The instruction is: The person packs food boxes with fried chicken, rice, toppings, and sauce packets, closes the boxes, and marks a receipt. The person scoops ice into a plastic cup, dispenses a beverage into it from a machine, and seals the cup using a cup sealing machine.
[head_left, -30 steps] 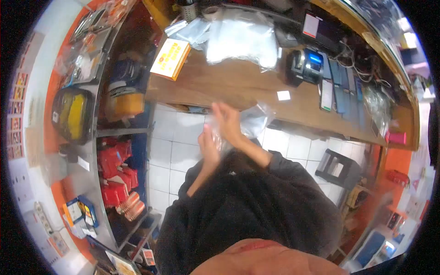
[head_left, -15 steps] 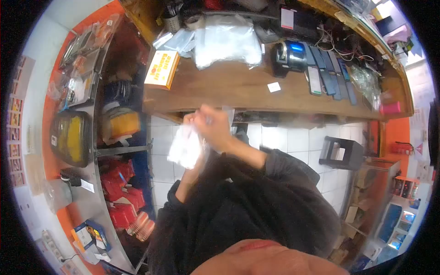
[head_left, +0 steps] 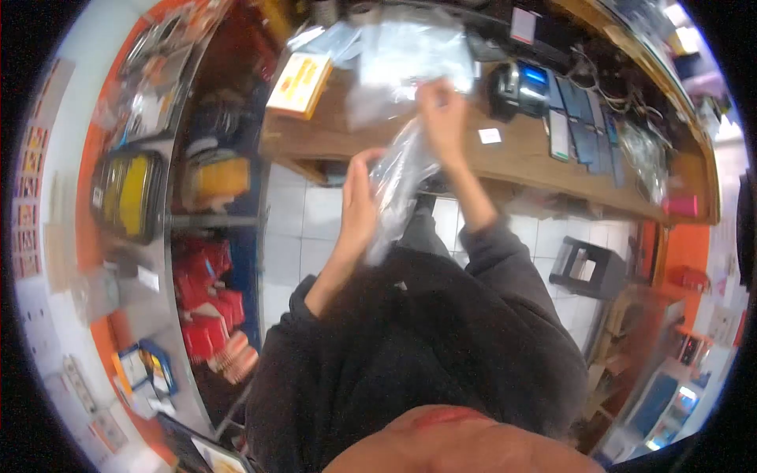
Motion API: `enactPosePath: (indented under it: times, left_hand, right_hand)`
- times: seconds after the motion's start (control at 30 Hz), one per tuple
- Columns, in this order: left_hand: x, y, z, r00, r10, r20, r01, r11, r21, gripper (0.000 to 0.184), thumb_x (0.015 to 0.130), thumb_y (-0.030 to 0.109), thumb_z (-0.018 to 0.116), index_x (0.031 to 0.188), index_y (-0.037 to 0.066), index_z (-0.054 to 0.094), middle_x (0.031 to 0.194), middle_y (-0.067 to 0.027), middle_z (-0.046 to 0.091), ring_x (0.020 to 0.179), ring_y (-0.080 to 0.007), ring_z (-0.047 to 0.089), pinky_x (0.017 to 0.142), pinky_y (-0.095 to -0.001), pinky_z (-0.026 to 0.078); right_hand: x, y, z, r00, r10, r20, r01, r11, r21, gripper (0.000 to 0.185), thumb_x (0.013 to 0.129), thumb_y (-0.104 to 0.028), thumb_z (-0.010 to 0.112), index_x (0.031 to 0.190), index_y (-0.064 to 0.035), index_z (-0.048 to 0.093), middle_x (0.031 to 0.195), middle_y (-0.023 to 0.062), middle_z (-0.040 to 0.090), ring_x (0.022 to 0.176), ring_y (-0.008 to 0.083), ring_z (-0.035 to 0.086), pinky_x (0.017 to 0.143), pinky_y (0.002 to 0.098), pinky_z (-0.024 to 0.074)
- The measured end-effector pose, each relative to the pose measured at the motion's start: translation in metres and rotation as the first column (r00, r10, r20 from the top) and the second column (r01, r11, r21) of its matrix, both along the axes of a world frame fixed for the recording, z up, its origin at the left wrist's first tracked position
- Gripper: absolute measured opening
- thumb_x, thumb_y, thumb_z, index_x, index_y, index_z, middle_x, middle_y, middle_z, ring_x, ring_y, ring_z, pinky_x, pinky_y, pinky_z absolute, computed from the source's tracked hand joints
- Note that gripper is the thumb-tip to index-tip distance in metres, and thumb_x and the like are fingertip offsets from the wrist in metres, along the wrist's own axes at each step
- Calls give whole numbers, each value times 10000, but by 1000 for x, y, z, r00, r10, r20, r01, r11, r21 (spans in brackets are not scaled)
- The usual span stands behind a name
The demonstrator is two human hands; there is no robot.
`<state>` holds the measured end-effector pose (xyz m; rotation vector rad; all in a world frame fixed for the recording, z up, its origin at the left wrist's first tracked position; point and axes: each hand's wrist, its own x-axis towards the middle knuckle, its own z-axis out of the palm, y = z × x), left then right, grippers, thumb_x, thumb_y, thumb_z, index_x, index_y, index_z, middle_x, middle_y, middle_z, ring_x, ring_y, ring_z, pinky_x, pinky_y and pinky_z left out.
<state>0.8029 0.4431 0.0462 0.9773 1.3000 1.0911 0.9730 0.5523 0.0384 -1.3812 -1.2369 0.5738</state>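
A clear plastic bag (head_left: 394, 185) hangs slanted in front of me, near the edge of the wooden table. My left hand (head_left: 360, 197) is closed on the bag's left side, with the fingers pointing up. My right hand (head_left: 443, 114) is raised over the table, its fingertips pinched at the bag's upper end. Just behind it lies a stack of clear plastic bags (head_left: 410, 51). Motion blurs the fingertips, and glare hides whether anything is inside the held bag.
On the wooden table (head_left: 315, 130) are an orange-and-white box (head_left: 300, 83), a black device with a lit blue screen (head_left: 520, 87), several phones (head_left: 579, 130) and a white paper slip (head_left: 490, 135). A black stool (head_left: 587, 268) stands right; shelves (head_left: 209, 221) with red packets line the left.
My right hand has moved up and away to the right from my left hand, stretching the bag between them. The bundled white shape is now a long bag. My view has shifted slightly.
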Motion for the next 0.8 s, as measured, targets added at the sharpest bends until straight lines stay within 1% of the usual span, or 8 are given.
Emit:
enactPosePath:
  times: [0.07,0.2,0.3,0.37,0.5,0.57,0.7,0.8]
  left_hand:
    - [-14,21,-6,933,-353,70,344,932,112,432,1012,423,304,1206,99,513,670,50,425,528,-45,334,473,-196,309]
    - [-18,27,-10,875,-484,24,473,864,171,286,964,229,517,1146,12,559,799,-32,612,668,-93,570,590,-211,478]
    - [-32,36,23,815,-538,215,544,838,39,222,923,131,575,1086,-18,598,912,-81,667,796,-142,648,696,-275,545]
    - [-40,39,23,745,-582,326,623,782,-28,222,927,118,564,1075,-44,597,1003,-139,665,859,-207,661,752,-345,564]
    - [-41,35,4,731,-497,467,587,807,-61,208,916,92,572,1072,-42,602,995,-147,668,875,-216,667,759,-338,562]
    - [-38,32,-9,819,-506,271,524,851,4,169,890,83,607,1015,-31,617,961,-132,670,854,-197,663,750,-322,557]
    - [-18,21,-30,854,-407,325,384,914,135,185,827,100,686,957,-15,620,879,-72,660,799,-142,631,703,-283,528]
    - [-11,12,-28,895,-441,67,422,886,191,205,779,121,735,894,4,612,823,-24,630,749,-90,560,653,-263,473]
  right_hand:
    - [-3,-10,41,988,34,-153,-34,999,1,221,909,-236,562,893,-16,561,723,81,593,666,154,543,649,321,439]
    - [-12,-29,56,981,170,92,-178,980,90,228,914,-251,561,979,-33,560,769,102,618,674,212,561,669,324,440]
    - [-15,-31,57,939,322,118,-334,937,101,242,908,-260,568,1043,-58,565,818,120,629,708,245,580,674,331,444]
    - [-11,-27,54,822,114,558,-335,889,313,277,879,-242,618,1083,-65,556,806,108,631,737,243,604,696,344,452]
    - [-16,-56,56,720,-181,670,-170,890,423,264,838,-216,676,1014,-46,576,773,104,631,701,228,605,671,331,462]
    - [-20,-90,58,923,333,191,-278,923,-264,247,794,-206,728,900,-28,593,719,108,617,652,212,591,629,320,463]
    - [-35,-119,37,901,388,195,-311,890,-334,210,831,-188,705,856,-16,588,701,36,598,657,60,527,593,223,431]
    - [-35,-116,8,889,457,19,-415,823,-388,220,846,-194,685,852,0,581,730,38,608,664,56,532,575,221,427]
